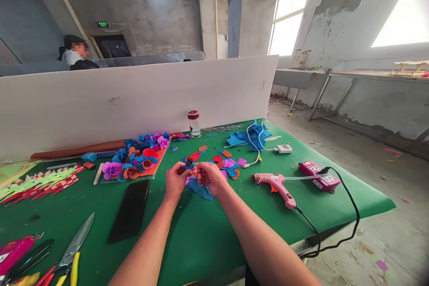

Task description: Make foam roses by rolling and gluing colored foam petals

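Between both hands, above the green tabletop (201, 254), is a small paper flower (189, 161) with blue outer petals and an orange-brown centre. My left hand (176, 181) pinches it from the left side. My right hand (212, 176) has its fingers closed at the flower's right edge, touching a petal. Below the hands lie loose blue petals (205, 193). Purple, red and orange petals (229, 163) are scattered just beyond my right hand. To the left sits a cluster of finished paper flowers (136, 158) in blue, purple, orange and red.
A pink glue gun (276, 185) with a black cord lies at right, near a magenta box (318, 176). Farther back are a red-lidded jar (193, 124), blue paper (250, 137) and a white charger (283, 149). A phone (130, 210) and scissors (75, 243) lie left. Behind the white partition (134, 103) is a person (75, 53).
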The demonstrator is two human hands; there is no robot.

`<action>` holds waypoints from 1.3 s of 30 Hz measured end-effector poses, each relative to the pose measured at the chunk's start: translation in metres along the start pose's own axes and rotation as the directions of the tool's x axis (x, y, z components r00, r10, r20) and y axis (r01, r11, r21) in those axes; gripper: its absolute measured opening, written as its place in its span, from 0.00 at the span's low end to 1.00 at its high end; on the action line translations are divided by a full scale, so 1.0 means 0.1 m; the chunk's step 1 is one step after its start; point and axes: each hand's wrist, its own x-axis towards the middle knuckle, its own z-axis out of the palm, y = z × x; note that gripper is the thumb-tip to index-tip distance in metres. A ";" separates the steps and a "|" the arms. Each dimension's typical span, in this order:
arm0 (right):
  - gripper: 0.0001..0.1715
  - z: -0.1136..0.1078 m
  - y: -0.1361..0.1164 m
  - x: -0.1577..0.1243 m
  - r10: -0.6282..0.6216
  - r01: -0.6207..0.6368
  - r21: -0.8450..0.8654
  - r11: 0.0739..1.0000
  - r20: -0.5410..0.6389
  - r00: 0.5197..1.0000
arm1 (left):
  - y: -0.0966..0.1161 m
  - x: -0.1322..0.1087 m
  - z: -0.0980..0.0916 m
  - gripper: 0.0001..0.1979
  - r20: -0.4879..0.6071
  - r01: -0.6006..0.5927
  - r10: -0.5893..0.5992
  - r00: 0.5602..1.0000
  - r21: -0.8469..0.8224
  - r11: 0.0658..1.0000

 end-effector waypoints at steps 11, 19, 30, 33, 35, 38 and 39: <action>0.14 0.01 0.00 -0.02 -0.051 0.049 -0.084 0.995 -0.023 0.998 | -0.01 0.00 0.00 0.08 -0.009 -0.026 0.026 1.000 0.058 0.998; 0.13 0.01 0.03 0.00 -0.054 0.046 -0.127 0.991 -0.062 0.997 | -0.02 0.01 0.00 0.05 -0.043 -0.022 0.027 0.999 0.107 0.994; 0.15 -0.01 0.00 0.00 0.035 -0.033 0.059 0.998 -0.031 0.999 | -0.04 -0.01 0.00 0.08 -0.011 -0.034 0.036 0.999 0.139 0.990; 0.17 -0.01 0.00 0.00 0.041 -0.039 0.092 0.995 -0.026 0.999 | -0.06 0.00 -0.01 0.09 -0.010 -0.029 0.031 0.999 0.154 0.988; 0.17 -0.01 0.00 0.00 0.038 -0.035 0.082 0.996 -0.030 0.999 | -0.06 0.00 -0.02 0.08 -0.006 -0.034 0.035 0.999 0.161 0.986; 0.15 -0.02 0.01 0.01 0.041 -0.039 0.063 0.997 -0.029 0.999 | -0.05 0.00 -0.02 0.06 -0.009 -0.047 0.049 0.999 0.177 0.983; 0.14 -0.02 0.01 0.01 0.044 -0.042 0.061 0.997 -0.027 0.999 | -0.04 -0.01 -0.02 0.06 -0.010 -0.050 0.052 0.999 0.178 0.983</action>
